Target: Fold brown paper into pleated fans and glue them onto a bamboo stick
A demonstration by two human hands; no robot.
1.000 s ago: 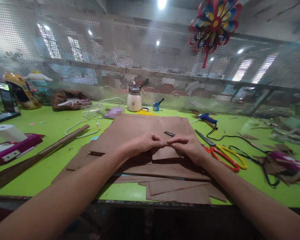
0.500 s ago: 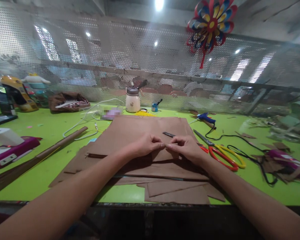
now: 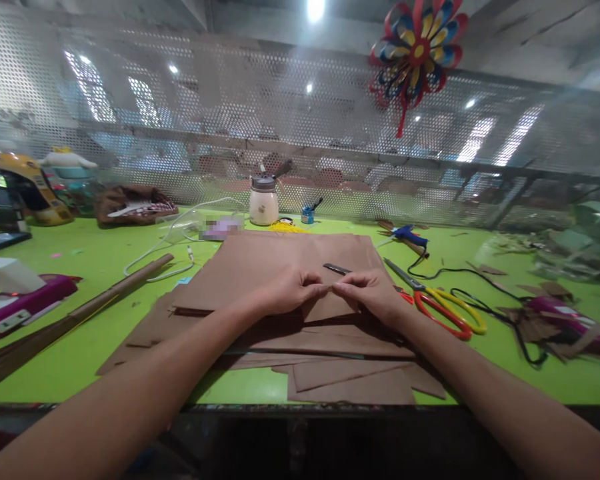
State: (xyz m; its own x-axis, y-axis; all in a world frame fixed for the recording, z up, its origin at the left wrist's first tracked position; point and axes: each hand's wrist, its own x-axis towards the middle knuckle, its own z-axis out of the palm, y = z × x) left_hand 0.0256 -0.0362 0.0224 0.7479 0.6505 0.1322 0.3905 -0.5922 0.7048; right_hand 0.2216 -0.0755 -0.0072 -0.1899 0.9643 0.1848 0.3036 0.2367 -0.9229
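Note:
My left hand (image 3: 294, 289) and my right hand (image 3: 371, 293) meet above a stack of brown paper sheets (image 3: 260, 267). Both are closed, thumbs and fingertips pinching the upper edge of a small brown paper piece (image 3: 330, 309). The fingertips almost touch each other. Just beyond my right hand, a dark, narrow blade-like tool (image 3: 335, 268) lies on the stack, its near end hidden behind the fingers. Scissors with red and yellow handles (image 3: 443, 313) lie to the right, beside a second red handle (image 3: 405, 295) partly covered by my right wrist.
On the green table (image 3: 250, 387) stand a cream bottle (image 3: 263, 205) and a small blue jar (image 3: 307, 215) at the back. A blue glue gun (image 3: 410, 236) lies back right. Purple power strips (image 3: 30, 303) sit at both sides; a brown roll (image 3: 125, 283) lies left.
The view has shifted slightly. The upper edge of the small paper piece looks tilted or folded differently between my fingertips; both hands keep pinching it in nearly the same place.

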